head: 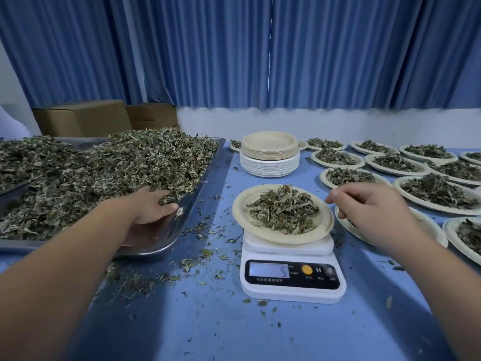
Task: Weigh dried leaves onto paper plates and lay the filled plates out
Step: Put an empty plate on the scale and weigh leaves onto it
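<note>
Head view: fingers of the left hand [153, 207] curl round crumbly dried leaves [130, 162], while the right hand [372, 212] hangs loosely curled, empty, just beside the flimsy plate [240, 212] on the scale [291, 282], probably best lifted by opposite rims.

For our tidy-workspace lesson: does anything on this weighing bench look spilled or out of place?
Yes. Loose dried leaves lie scattered across the blue table between the metal tray and the scale. They have spilled outside the tray and plates.
</note>
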Action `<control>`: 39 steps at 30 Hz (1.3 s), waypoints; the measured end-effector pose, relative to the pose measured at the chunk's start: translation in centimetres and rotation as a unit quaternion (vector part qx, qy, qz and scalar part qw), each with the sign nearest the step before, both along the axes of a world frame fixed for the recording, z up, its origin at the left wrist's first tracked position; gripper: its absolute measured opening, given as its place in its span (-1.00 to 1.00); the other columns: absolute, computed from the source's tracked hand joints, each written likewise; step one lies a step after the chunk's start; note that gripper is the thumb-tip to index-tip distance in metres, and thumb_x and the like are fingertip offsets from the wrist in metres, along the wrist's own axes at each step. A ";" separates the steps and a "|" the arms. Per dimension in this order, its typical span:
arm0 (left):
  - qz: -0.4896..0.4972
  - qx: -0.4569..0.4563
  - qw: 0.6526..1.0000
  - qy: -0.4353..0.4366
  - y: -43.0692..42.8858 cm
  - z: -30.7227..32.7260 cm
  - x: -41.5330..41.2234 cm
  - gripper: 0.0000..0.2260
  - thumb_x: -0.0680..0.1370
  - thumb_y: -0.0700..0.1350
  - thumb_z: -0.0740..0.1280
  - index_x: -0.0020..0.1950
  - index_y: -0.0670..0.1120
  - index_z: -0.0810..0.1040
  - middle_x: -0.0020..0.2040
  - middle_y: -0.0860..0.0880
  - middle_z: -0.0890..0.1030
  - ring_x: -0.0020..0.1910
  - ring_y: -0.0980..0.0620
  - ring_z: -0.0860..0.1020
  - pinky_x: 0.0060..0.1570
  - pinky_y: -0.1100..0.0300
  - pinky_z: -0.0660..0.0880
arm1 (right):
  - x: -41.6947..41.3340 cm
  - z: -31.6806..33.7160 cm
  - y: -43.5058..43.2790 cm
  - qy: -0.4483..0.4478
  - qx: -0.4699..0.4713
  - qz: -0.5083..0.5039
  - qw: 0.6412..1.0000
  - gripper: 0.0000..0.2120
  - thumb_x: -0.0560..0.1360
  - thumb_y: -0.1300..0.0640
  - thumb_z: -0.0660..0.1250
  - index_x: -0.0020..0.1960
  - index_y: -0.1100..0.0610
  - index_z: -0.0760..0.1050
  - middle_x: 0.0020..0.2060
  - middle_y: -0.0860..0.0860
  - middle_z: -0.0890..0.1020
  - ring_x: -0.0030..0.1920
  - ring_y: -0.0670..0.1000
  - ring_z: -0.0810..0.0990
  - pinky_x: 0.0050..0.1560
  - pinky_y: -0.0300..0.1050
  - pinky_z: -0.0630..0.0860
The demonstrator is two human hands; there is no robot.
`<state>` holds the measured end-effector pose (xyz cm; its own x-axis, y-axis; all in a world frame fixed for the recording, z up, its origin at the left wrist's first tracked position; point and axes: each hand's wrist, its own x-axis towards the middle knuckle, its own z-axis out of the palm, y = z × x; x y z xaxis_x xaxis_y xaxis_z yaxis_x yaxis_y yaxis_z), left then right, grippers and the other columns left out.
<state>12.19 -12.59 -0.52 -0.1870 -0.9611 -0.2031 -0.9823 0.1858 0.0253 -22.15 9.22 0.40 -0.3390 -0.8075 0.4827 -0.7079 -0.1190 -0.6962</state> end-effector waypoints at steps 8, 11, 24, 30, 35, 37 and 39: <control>-0.065 -0.109 0.991 0.053 1.8 1.0 -1.6 -0.80 0.57 -0.05 0.35 0.18 -0.02 0.56 0.16 -0.10 0.56 0.10 -0.09 0.51 0.11 0.08 0.49 | 0.1 0.0 0.1 -0.002 -0.002 -0.008 1.000 -0.72 0.52 0.08 0.33 -0.33 -0.15 0.62 -0.51 -0.05 0.59 -0.64 -0.18 0.33 -0.61 -0.43 0.21; -0.051 -0.126 0.985 0.102 2.5 1.1 -1.9 -0.85 0.55 -0.22 0.34 -0.01 0.03 0.57 0.12 -0.10 0.58 -0.01 -0.08 0.56 -0.03 0.11 0.52 | 0.2 0.0 0.2 -0.001 0.002 -0.008 1.000 -0.73 0.52 0.09 0.33 -0.32 -0.10 0.62 -0.50 -0.03 0.60 -0.63 -0.17 0.32 -0.61 -0.42 0.22; -0.029 -0.161 0.955 0.246 4.6 0.5 -0.9 -0.72 0.63 -0.13 0.25 0.35 -0.01 0.48 0.14 -0.10 0.58 -0.36 0.02 0.49 -0.40 0.23 0.40 | 0.7 0.4 0.8 -0.010 0.000 -0.007 1.000 -0.72 0.54 0.10 0.32 -0.32 -0.08 0.62 -0.51 -0.05 0.58 -0.63 -0.14 0.28 -0.61 -0.37 0.22; -0.038 -0.148 0.952 0.264 4.8 0.6 -0.9 -0.86 0.66 -0.07 0.15 0.06 0.01 0.51 -0.29 -0.08 0.55 -0.42 0.00 0.42 -0.43 0.17 0.32 | 0.6 0.7 1.1 0.000 0.012 -0.030 0.999 -0.76 0.53 0.07 0.32 -0.28 -0.09 0.63 -0.46 -0.07 0.60 -0.59 -0.07 0.31 -0.58 -0.29 0.27; -0.035 -0.166 0.947 0.273 5.7 1.1 -0.7 -0.83 0.66 -0.01 0.14 -0.02 0.03 0.49 -0.37 -0.03 0.51 -0.47 0.05 0.39 -0.51 0.21 0.27 | 0.8 0.9 1.3 0.005 0.019 -0.037 0.999 -0.77 0.54 0.08 0.32 -0.26 -0.07 0.64 -0.45 -0.10 0.61 -0.61 -0.11 0.28 -0.61 -0.33 0.23; -0.034 -0.174 0.941 0.289 5.8 1.3 -0.7 -0.84 0.66 -0.04 0.15 -0.04 0.01 0.50 -0.36 -0.03 0.51 -0.48 0.05 0.38 -0.52 0.21 0.26 | 0.9 1.0 1.3 0.003 0.022 -0.039 0.999 -0.77 0.54 0.08 0.32 -0.26 -0.07 0.64 -0.44 -0.09 0.61 -0.62 -0.11 0.28 -0.61 -0.33 0.23; -0.031 -0.174 0.932 0.318 5.9 1.4 -0.9 -0.83 0.66 -0.09 0.16 -0.08 0.01 0.49 -0.39 -0.03 0.49 -0.50 0.06 0.35 -0.55 0.23 0.24 | 0.9 1.0 1.3 -0.002 0.025 -0.040 0.999 -0.78 0.54 0.08 0.32 -0.25 -0.07 0.64 -0.43 -0.09 0.61 -0.62 -0.11 0.28 -0.61 -0.32 0.23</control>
